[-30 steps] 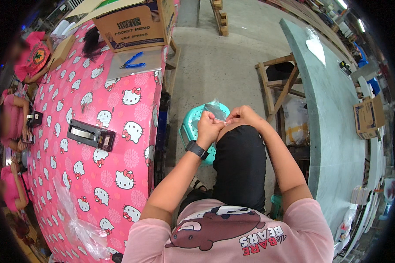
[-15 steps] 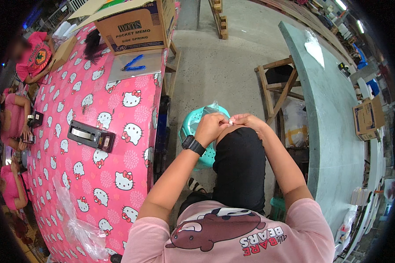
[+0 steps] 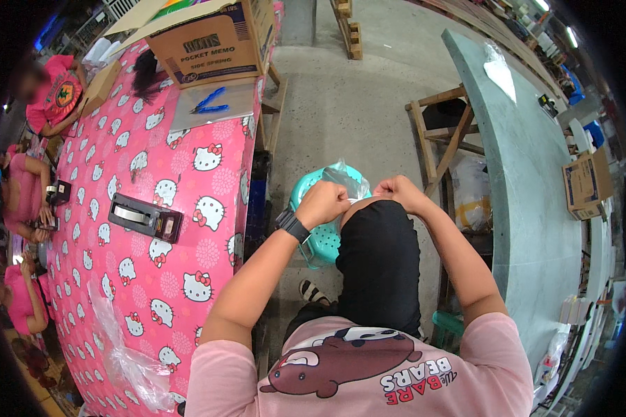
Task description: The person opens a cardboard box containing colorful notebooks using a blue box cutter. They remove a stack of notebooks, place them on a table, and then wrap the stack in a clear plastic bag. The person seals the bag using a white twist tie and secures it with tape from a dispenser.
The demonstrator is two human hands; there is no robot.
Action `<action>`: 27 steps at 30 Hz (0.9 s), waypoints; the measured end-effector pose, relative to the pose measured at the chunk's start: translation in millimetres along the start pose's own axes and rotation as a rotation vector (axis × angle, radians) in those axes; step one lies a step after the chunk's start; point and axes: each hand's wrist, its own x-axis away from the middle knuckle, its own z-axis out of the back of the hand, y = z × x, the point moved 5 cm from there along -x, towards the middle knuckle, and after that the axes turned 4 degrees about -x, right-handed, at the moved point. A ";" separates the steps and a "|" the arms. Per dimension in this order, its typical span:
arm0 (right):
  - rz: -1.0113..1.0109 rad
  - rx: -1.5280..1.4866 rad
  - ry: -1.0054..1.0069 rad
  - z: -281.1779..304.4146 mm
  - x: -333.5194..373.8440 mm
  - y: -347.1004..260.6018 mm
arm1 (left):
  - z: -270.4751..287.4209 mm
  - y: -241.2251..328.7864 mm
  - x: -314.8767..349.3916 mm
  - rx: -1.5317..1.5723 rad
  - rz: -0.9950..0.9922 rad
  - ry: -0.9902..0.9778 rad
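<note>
My left hand (image 3: 326, 203), with a dark watch on the wrist, is closed in a pinch above a turquoise perforated plastic stool or basket (image 3: 324, 243). Facing it above my raised knee, my right hand (image 3: 400, 194) is also closed. A thin whitish bit shows at the left fingertips, too small to name; whatever the right fingers pinch is hidden. Just beyond both hands, a clear plastic bag (image 3: 346, 175) lies on the turquoise thing.
On the pink patterned table to my left are a black tape dispenser (image 3: 145, 217), blue-handled cutters (image 3: 210, 102), a cardboard box (image 3: 209, 52) and crumpled clear plastic (image 3: 129, 361). Several people work along its far side. A grey-green table (image 3: 535, 229) stands to my right.
My hands were together around a small white bit and have moved apart, the left one toward the left and the right one slightly right. More of the clear bag shows between them.
</note>
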 end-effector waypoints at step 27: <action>0.082 -1.070 0.274 -29.8 -1.7 19.4 | -43.5 -31.3 45.8 1.218 0.347 0.184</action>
